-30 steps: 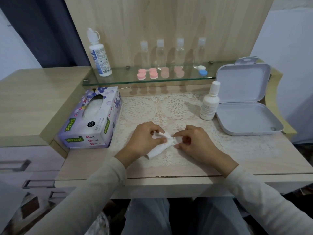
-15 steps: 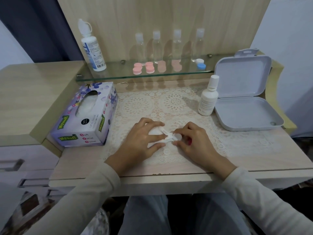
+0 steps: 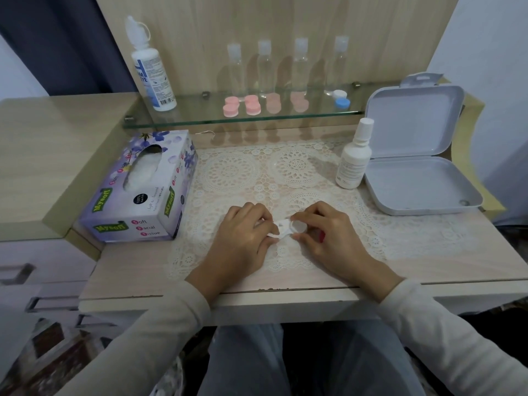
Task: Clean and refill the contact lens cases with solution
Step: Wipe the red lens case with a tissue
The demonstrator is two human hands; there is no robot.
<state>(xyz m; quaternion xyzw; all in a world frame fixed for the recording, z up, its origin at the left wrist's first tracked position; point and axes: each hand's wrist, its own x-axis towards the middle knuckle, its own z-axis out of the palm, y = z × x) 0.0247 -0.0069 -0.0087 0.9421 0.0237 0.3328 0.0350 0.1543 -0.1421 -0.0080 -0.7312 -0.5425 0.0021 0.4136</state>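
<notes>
While your hands meet low on the lace mat (image 3: 234, 172), the lens case (image 3: 297, 226) sits clamped between them.
From your left hand (image 3: 243, 238) the case lies at 3 o'clock and from your right hand (image 3: 331, 238) at 9 o'clock, so its long axis runs from 9 to 3. Your right thumb and forefinger pinch the round, smooth well of white plastic. Your left fingers curl and press a soft, crumpled tissue (image 3: 275, 232) on the other end. I judge that the left hand does the wiping and the right one only steadies. The small matte solution bottle (image 3: 353, 161) stands at 1 o'clock, well apart.
</notes>
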